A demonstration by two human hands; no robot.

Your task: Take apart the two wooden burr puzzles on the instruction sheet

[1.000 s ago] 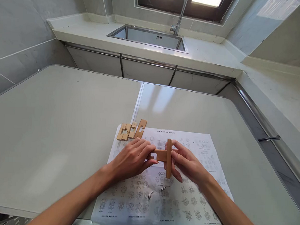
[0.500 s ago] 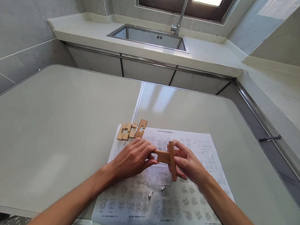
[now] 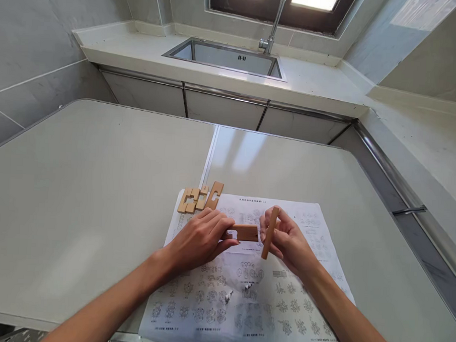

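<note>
My left hand is closed on one end of a flat wooden puzzle piece that has a notch near my thumb and points to the right. Between the fingers and thumb of my right hand is a second wooden puzzle piece, seen edge-on and slightly tilted. A small gap separates the two pieces. Both are held over a printed instruction sheet covered in small line diagrams. Beyond my left hand, several notched wooden puzzle pieces lie at the sheet's upper left corner.
The pale folding table has a seam down its middle. Behind it runs a white counter with a steel sink and a faucet. A torn patch shows in the sheet. Another counter flanks the right side.
The two puzzle pieces have come apart. My right hand has drawn its piece slightly right, and that piece now leans the other way. The left hand has barely moved.
</note>
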